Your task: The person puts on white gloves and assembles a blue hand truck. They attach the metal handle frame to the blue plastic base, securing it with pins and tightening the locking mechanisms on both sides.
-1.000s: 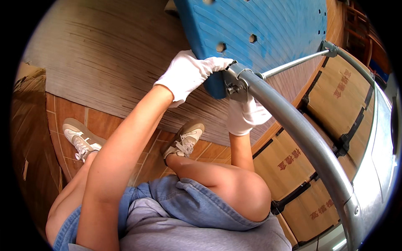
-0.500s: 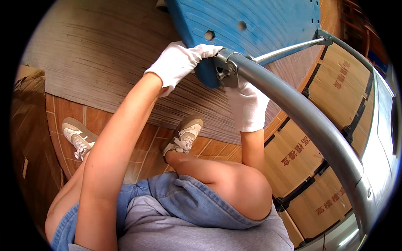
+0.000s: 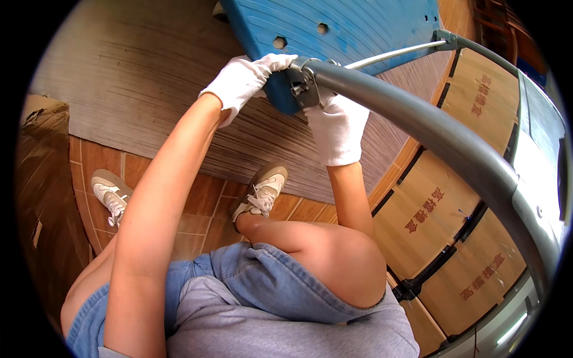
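Gloved hands (image 3: 236,83) (image 3: 339,128), left gripping blue platform (image 3: 364,30), right's grip hidden behind bracket (image 3: 309,90), tube (image 3: 412,108) partly blocking cartons (image 3: 418,191)

Plenty of room left of the gloved left hand (image 3: 236,83), out over the grey mat (image 3: 137,89), until torn cardboard (image 3: 45,179) walls off the far side. Between the forearms there's a broad gap, a shoe (image 3: 262,194) and bent knee (image 3: 340,262) crowding its lower end. Ahead, the blue panel (image 3: 352,36) blocks the way; the bracket (image 3: 305,89) stands between the hands. Curved tube (image 3: 418,116) bars the right hand (image 3: 340,128) above, a wedge-shaped opening separating it from the thin rod (image 3: 394,55). Cartons (image 3: 430,191) hem in the right!
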Demonstrator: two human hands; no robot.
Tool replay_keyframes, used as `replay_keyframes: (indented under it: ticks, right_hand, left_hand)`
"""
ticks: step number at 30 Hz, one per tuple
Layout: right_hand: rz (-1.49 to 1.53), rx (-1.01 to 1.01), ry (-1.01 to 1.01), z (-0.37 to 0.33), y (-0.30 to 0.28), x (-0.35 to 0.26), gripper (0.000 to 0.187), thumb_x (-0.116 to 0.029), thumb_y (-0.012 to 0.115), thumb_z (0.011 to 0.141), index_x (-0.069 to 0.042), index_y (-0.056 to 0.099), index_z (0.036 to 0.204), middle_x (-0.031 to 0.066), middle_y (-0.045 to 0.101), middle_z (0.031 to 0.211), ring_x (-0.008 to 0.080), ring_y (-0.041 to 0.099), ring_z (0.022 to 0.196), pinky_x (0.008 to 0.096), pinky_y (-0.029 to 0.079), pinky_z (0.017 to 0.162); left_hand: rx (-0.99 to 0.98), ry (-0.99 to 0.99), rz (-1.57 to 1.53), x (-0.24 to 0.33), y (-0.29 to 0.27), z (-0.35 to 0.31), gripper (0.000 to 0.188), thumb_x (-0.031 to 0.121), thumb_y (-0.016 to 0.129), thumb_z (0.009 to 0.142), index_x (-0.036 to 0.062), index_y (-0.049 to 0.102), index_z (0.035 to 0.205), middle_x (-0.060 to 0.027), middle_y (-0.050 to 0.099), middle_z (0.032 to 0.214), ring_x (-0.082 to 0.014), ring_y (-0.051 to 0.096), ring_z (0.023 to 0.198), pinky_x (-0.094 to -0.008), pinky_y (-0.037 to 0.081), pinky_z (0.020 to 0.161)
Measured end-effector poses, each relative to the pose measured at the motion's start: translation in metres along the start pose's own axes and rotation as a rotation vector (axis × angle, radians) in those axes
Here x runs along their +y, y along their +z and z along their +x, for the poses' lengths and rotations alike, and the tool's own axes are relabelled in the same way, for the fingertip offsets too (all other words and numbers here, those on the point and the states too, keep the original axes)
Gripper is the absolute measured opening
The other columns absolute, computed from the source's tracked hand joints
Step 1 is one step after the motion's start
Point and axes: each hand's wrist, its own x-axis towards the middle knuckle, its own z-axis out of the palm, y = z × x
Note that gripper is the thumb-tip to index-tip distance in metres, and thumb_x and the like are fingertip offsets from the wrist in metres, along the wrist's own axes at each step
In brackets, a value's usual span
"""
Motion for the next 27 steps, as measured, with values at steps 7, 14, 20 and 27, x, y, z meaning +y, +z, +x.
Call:
replay_keyframes:
  ticks: [7,14,20,27]
  right_hand:
    - [-0.06,0.113,-0.149,0.002,0.006,0.006,0.016,-0.008,0.073,0.071,-0.009,0.072,0.087,0.0046,0.068,0.079,0.0217,0.065,0.073,0.0344,0.05,0.072]
    - [-0.243,0.141,-0.143,0.007,0.009,-0.003,0.01,-0.018,0.076,0.069,-0.01,0.072,0.072,0.0054,0.064,0.066,0.0237,0.061,0.063,0.0349,0.049,0.065]
    - [-0.118,0.222,-0.195,0.007,0.007,0.004,0.008,-0.013,0.075,0.069,-0.008,0.07,0.072,0.0062,0.066,0.076,0.0249,0.063,0.073,0.0347,0.05,0.071]
    - [-0.19,0.096,-0.148,0.01,0.012,-0.008,0.011,-0.015,0.076,0.071,-0.01,0.074,0.081,0.0046,0.069,0.08,0.0232,0.066,0.075,0.0332,0.051,0.073]
  left_hand:
    - [-0.008,-0.024,0.088,0.003,-0.007,-0.001,0.056,0.059,0.063,0.082,0.0156,0.066,0.117,-0.0022,0.067,0.107,-0.0165,0.058,0.105,-0.0348,0.038,0.101]
    - [-0.034,0.007,0.135,-0.003,-0.014,0.001,0.068,0.067,0.06,0.08,0.0151,0.062,0.123,-0.0055,0.065,0.114,-0.0198,0.058,0.108,-0.0378,0.04,0.102]
    - [-0.031,-0.024,0.14,0.009,-0.005,-0.005,0.065,0.065,0.057,0.083,0.0118,0.062,0.121,-0.0071,0.065,0.111,-0.0194,0.058,0.109,-0.0377,0.041,0.102]
    - [0.05,-0.028,0.116,0.002,-0.014,-0.006,0.043,0.052,0.051,0.093,0.0172,0.069,0.111,-0.0039,0.069,0.103,-0.0173,0.062,0.102,-0.0353,0.042,0.099]
